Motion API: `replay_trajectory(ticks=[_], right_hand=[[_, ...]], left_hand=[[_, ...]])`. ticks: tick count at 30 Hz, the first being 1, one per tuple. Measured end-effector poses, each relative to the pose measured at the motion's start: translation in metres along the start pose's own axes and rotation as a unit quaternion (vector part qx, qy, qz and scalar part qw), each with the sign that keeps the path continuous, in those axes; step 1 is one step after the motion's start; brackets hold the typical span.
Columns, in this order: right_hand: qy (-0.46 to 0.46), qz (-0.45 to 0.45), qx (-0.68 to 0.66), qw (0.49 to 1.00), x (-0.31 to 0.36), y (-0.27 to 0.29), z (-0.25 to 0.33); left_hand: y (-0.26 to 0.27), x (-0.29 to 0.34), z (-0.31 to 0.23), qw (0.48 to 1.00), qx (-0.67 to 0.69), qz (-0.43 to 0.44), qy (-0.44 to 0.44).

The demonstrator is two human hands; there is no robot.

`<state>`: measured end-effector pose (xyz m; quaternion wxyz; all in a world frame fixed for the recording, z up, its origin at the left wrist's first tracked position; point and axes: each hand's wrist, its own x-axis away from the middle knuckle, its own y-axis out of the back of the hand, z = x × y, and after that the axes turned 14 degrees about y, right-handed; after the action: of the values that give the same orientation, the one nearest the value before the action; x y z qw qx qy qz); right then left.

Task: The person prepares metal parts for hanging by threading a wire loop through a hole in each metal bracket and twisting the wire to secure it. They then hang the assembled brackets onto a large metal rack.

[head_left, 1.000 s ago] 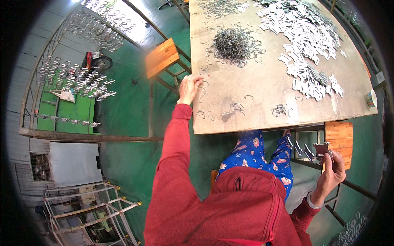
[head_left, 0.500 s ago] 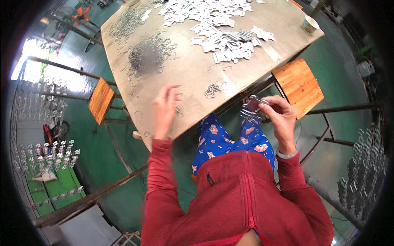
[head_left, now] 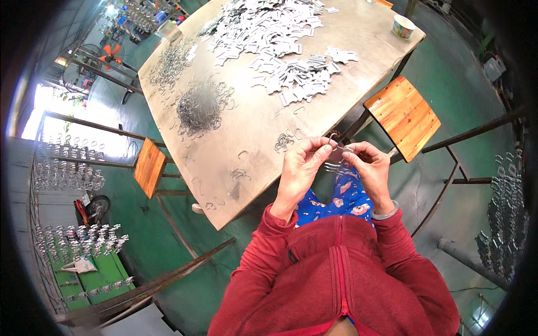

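Left hand (head_left: 297, 171) pinches a wire hook (head_left: 333, 138); right hand (head_left: 371, 171), just beside it, seems to pinch the metal pieces (head_left: 335, 167) dangling between them. I'd brace fingertips, align before pushing. Hook pile (head_left: 199, 109): beyond left hand.

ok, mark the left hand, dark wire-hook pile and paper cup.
Left hand (head_left: 298, 171): head view, middle of the hand.
Dark wire-hook pile (head_left: 198, 109): head view, middle of the heap.
Paper cup (head_left: 402, 29): head view, coloured side.

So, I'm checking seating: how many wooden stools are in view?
2: the right stool, to the right of the table, and the left stool, to its left. Others may be hidden.
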<state>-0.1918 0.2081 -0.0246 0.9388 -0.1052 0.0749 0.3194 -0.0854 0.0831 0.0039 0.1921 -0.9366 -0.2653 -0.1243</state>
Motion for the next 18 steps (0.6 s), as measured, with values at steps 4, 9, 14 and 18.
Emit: replay_trajectory(ticks=[4,9,14,18], right_hand=[[0.014,0.005,0.004,1.0,0.003,-0.003,0.005],[0.028,-0.009,-0.003,1.0,0.002,-0.002,0.009],[0.122,-0.011,0.086,0.989,0.001,0.0,0.001],[0.119,-0.003,0.061,0.991,0.0,-0.003,-0.001]], left_hand=[[0.003,-0.008,0.013,0.999,-0.016,-0.028,-0.04],[-0.002,-0.014,0.021,0.999,0.016,-0.043,-0.028],[-0.017,-0.011,0.023,0.995,0.079,-0.031,-0.046],[-0.024,-0.012,0.027,0.992,0.029,-0.065,-0.107]])
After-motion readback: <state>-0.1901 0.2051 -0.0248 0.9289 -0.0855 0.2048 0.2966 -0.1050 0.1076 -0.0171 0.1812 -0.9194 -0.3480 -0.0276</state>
